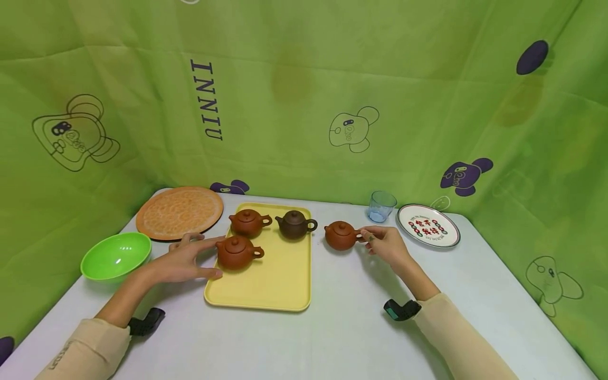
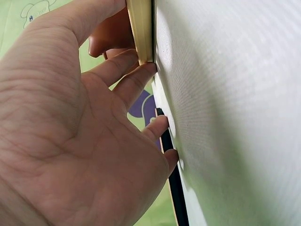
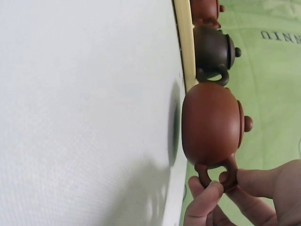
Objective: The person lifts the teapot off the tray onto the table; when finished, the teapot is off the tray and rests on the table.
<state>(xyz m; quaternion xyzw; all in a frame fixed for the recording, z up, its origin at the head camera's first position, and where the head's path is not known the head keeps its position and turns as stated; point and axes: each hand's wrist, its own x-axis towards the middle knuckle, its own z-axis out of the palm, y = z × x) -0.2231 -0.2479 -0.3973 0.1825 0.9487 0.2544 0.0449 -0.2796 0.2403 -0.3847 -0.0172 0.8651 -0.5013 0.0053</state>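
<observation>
Right hand (image 1: 387, 244) pinches the loop handle of a reddish-brown clay teapot (image 1: 341, 235), thumb and fingertips closed on it (clear in the right wrist view). This teapot stands on the white bench (image 1: 351, 327), just right of the pale yellow rectangular plastic tray (image 1: 285, 285). Left hand (image 1: 187, 258) lies spread, fingers straight, at the tray's left edge, fingertips reaching a second reddish-brown clay teapot (image 1: 237, 252) on the tray. Farther back on the tray: a third reddish-brown teapot (image 1: 248, 222) and a dark brown clay teapot (image 1: 294, 224).
</observation>
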